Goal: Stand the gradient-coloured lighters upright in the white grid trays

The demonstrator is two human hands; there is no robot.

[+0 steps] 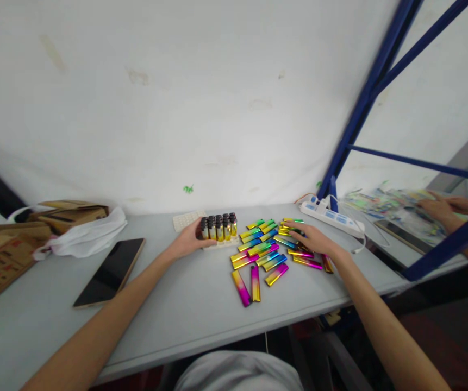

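Dark-topped lighters (218, 230) stand in rows in a white tray (239, 240) on the pale worktop (176, 320), the left hand (188, 239) clasping the loaded tray's left end. Alongside, the right hand (313, 239) dips its fingers among glossy multicoloured pieces (255, 283), its grip impossible to tell; a phone (111, 271) and power strip (334, 218) flank the scene.

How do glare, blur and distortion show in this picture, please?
Head view: bright glints on the metallic pieces, the phone mostly dark, the blue frame leaning as if through a wide lens, the co-worker's hands rather soft.
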